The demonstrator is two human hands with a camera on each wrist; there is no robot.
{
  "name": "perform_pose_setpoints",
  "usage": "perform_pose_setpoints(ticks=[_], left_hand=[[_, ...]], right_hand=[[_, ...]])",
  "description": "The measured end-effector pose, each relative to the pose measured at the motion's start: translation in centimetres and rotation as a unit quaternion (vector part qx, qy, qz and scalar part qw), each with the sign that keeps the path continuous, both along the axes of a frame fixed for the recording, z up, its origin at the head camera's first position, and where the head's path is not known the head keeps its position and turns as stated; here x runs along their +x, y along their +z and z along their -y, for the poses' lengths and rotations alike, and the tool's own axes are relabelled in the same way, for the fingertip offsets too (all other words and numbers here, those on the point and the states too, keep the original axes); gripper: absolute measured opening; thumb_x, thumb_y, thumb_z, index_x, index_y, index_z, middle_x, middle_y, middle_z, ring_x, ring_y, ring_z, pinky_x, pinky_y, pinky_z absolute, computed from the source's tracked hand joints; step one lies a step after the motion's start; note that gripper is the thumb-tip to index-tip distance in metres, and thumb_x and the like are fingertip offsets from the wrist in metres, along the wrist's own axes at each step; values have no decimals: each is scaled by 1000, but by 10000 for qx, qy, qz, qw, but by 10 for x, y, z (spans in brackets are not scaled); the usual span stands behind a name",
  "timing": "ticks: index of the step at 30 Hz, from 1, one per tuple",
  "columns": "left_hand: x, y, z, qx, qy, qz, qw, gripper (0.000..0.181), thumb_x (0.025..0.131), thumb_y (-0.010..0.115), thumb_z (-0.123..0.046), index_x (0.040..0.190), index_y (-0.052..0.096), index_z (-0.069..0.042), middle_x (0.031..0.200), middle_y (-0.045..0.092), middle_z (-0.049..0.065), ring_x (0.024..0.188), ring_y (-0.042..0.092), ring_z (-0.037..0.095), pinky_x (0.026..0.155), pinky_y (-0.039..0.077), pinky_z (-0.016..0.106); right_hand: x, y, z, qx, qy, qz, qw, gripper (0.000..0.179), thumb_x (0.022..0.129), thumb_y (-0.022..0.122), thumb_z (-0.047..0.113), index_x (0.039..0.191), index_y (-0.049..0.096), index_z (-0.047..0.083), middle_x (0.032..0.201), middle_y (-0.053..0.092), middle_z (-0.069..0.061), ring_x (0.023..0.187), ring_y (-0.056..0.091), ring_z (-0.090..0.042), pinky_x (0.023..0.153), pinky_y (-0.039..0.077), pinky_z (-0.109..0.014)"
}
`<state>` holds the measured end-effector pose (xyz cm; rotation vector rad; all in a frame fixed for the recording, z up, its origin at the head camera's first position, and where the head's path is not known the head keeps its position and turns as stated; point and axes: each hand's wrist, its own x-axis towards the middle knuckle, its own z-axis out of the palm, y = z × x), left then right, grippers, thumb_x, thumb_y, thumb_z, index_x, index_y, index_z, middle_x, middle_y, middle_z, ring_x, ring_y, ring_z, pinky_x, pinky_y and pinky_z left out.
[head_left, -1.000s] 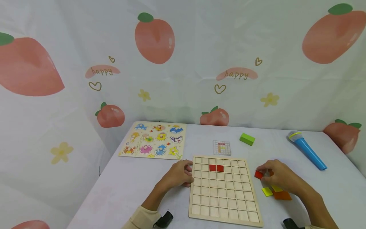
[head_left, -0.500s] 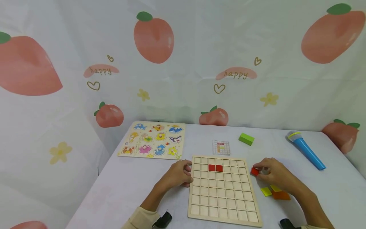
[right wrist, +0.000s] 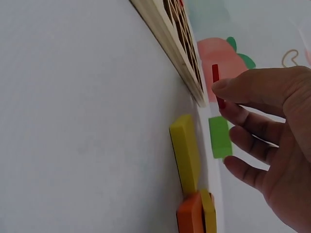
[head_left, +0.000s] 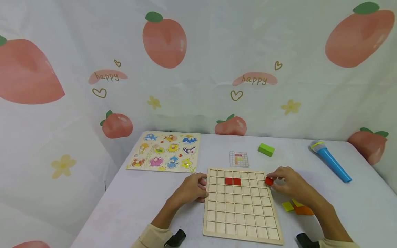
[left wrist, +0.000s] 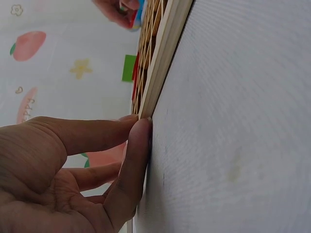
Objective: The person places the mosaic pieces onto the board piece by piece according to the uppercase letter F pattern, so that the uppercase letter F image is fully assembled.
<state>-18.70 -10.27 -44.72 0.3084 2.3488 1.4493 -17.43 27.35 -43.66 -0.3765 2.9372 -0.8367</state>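
Note:
A wooden grid board (head_left: 229,218) lies on the white table, with two red square tiles (head_left: 237,181) side by side in its second row from the far edge. My left hand (head_left: 190,189) grips the board's left rim; in the left wrist view, thumb and finger meet at that edge (left wrist: 160,63). Between the thumb and fingertip of my right hand (head_left: 291,184) a third red tile (head_left: 268,181) is pinched, held up at the board's right rim. The right wrist view shows this tile (right wrist: 215,74) edge-on, above the table.
Yellow tiles (head_left: 287,206) and orange pieces (head_left: 304,210) lie right of the board, below my right hand. Beyond the board are a small printed grid card (head_left: 238,159) and a green block (head_left: 266,150). A blue toy microphone (head_left: 333,163) lies far right, a sea-animal puzzle (head_left: 164,168) far left.
My right hand has carried the red tile left and away from the loose pieces, up to the board's right rim. The left hand stays at the left rim.

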Motion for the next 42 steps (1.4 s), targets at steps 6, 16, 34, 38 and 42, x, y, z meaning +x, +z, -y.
perform_pose_setpoints(ticks=[6, 16, 34, 38, 42], left_hand=[[-1, 0, 0, 4, -7, -23, 10000, 62, 85, 79, 7, 143, 55, 8, 106, 60, 11, 79, 65, 16, 64, 66, 29], [0, 2, 0, 10, -19, 12, 10000, 63, 85, 80, 7, 143, 54, 8, 107, 60, 11, 80, 65, 16, 64, 66, 29], [0, 0, 1, 25, -36, 20, 10000, 63, 85, 79, 7, 143, 54, 9, 107, 59, 11, 80, 65, 16, 64, 67, 29], [0, 1, 1, 109, -43, 21, 9999, 64, 85, 79, 8, 144, 54, 8, 107, 60, 12, 80, 65, 16, 65, 67, 31], [0, 2, 1, 116, -45, 11, 9999, 64, 85, 79, 8, 144, 54, 8, 107, 60, 12, 79, 65, 16, 65, 67, 31]], right_hand=[[-4, 1, 10, -134, 175, -100, 9997, 32, 90, 80, 16, 119, 78, 4, 108, 69, 0, 103, 57, -25, 84, 56, -42], [-9, 2, 27, -257, 401, -65, 9988, 33, 90, 81, 17, 119, 78, 2, 106, 68, -1, 100, 55, -24, 81, 53, -38], [-18, 0, 48, -633, 933, 75, 9936, 28, 89, 81, 12, 115, 79, 2, 105, 71, 2, 98, 56, -19, 82, 55, -36], [-20, 0, 53, -518, 875, 162, 9947, 26, 88, 79, 10, 113, 80, 3, 102, 70, 3, 97, 56, -19, 80, 54, -35], [-21, 0, 58, -367, 824, 173, 9958, 24, 87, 78, 8, 111, 81, 5, 100, 70, 3, 95, 56, -18, 79, 54, -34]])
